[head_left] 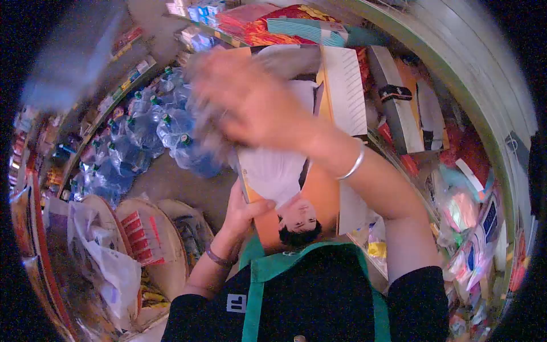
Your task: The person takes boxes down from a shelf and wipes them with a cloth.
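Observation:
My left hand [244, 206] grips the left edge of an orange and white cardboard box [327, 191], its thumb on the front face. The box carries a printed picture of a person in a white shirt, upside down from here, and a white side with printed lines. My right hand [256, 105], smeared by motion, is over the far left part of the box. A blurred grey cloth [212, 128] shows under and beside its fingers; its exact shape cannot be made out.
Large clear water bottles [139, 131] with green caps stand at the left. Round-topped containers [154, 228] and a white plastic bag [114, 273] are nearer. Another box [407, 108] lies on the right shelf, beside plastic-wrapped goods [461, 211]. Folded textiles [307, 28] lie at the back.

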The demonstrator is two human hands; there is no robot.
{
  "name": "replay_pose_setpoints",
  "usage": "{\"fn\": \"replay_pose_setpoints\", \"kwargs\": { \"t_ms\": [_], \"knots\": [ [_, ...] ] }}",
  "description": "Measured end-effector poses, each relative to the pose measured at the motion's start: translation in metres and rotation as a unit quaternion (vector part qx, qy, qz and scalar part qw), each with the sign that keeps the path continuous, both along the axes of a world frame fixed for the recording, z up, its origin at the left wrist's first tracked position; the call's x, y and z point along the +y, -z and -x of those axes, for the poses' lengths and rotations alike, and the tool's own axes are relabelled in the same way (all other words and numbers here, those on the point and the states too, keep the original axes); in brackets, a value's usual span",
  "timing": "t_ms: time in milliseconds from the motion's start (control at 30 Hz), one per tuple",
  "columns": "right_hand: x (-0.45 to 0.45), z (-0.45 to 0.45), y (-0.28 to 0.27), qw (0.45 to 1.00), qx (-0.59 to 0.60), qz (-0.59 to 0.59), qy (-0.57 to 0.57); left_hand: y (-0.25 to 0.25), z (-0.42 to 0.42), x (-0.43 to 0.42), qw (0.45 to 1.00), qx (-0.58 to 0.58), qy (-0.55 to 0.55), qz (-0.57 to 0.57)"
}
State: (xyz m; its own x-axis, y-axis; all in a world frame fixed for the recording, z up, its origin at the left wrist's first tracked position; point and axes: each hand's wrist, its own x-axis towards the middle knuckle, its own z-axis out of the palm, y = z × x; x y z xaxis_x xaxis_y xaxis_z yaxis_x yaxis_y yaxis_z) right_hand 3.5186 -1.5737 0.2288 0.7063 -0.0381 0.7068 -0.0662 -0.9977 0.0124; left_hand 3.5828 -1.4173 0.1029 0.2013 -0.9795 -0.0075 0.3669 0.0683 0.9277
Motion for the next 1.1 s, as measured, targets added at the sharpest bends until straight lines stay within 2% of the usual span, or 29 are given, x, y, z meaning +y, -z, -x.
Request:
{"fn": "replay_pose_setpoints", "kwargs": {
  "t_ms": [67, 200, 233, 267, 300, 333, 367, 400, 433, 533, 567, 667, 767, 800, 867, 1000, 1100],
  "knots": [
    [0.025, 0.003, -0.007, 0.975, 0.210, -0.073, -0.025, -0.007, 0.000, 0.003, 1.000, -0.006, 0.008, -0.012],
    [-0.043, 0.019, 0.001, 0.998, -0.006, 0.056, 0.034, 0.000, -0.017, 0.017, 1.000, 0.007, 0.010, -0.027],
    [-0.064, 0.031, -0.003, 0.992, -0.071, 0.085, 0.057, -0.001, -0.023, 0.022, 0.998, 0.062, 0.001, -0.025],
    [-0.073, 0.050, -0.009, 0.991, -0.040, -0.053, 0.119, -0.007, -0.027, 0.023, 0.995, 0.096, -0.014, -0.007],
    [-0.079, 0.071, -0.019, 0.966, -0.008, -0.187, 0.177, -0.011, -0.030, 0.025, 0.991, 0.130, -0.031, 0.012],
    [-0.081, 0.089, -0.027, 0.881, -0.014, -0.463, 0.096, -0.005, -0.037, 0.028, 0.982, 0.185, -0.036, 0.002],
    [-0.084, 0.108, -0.034, 0.716, -0.080, -0.691, 0.061, -0.020, -0.035, 0.029, 0.980, 0.189, -0.052, 0.033],
    [-0.081, 0.122, -0.035, 0.629, -0.125, -0.767, 0.023, -0.010, -0.041, 0.028, 0.979, 0.199, -0.027, 0.041],
    [-0.069, 0.134, -0.027, 0.603, -0.146, -0.784, -0.001, 0.001, -0.048, 0.028, 0.977, 0.209, 0.000, 0.046],
    [-0.002, 0.176, 0.014, 0.643, -0.187, -0.743, 0.001, 0.008, -0.029, 0.005, 0.941, 0.334, 0.053, 0.008],
    [0.018, 0.185, 0.027, 0.653, -0.194, -0.732, 0.007, -0.004, -0.020, -0.001, 0.944, 0.323, 0.062, -0.034],
    [0.064, 0.212, 0.064, 0.663, -0.201, -0.719, 0.044, 0.005, -0.009, -0.010, 0.953, 0.294, 0.074, 0.027],
    [0.088, 0.221, 0.105, 0.656, -0.205, -0.722, 0.085, -0.018, -0.025, -0.010, 0.964, 0.254, -0.057, 0.051],
    [0.093, 0.221, 0.117, 0.650, -0.206, -0.725, 0.096, -0.002, -0.044, -0.011, 0.936, 0.331, 0.062, 0.107],
    [0.102, 0.213, 0.136, 0.649, -0.213, -0.722, 0.111, -0.005, -0.051, -0.012, 0.936, 0.343, 0.000, 0.074],
    [0.086, 0.200, 0.125, 0.683, -0.251, -0.678, 0.106, -0.010, -0.048, -0.017, 0.954, 0.283, -0.100, 0.025],
    [0.038, 0.187, 0.091, 0.711, -0.290, -0.634, 0.087, -0.005, -0.037, -0.002, 0.955, 0.287, -0.047, -0.056]
  ]
}}
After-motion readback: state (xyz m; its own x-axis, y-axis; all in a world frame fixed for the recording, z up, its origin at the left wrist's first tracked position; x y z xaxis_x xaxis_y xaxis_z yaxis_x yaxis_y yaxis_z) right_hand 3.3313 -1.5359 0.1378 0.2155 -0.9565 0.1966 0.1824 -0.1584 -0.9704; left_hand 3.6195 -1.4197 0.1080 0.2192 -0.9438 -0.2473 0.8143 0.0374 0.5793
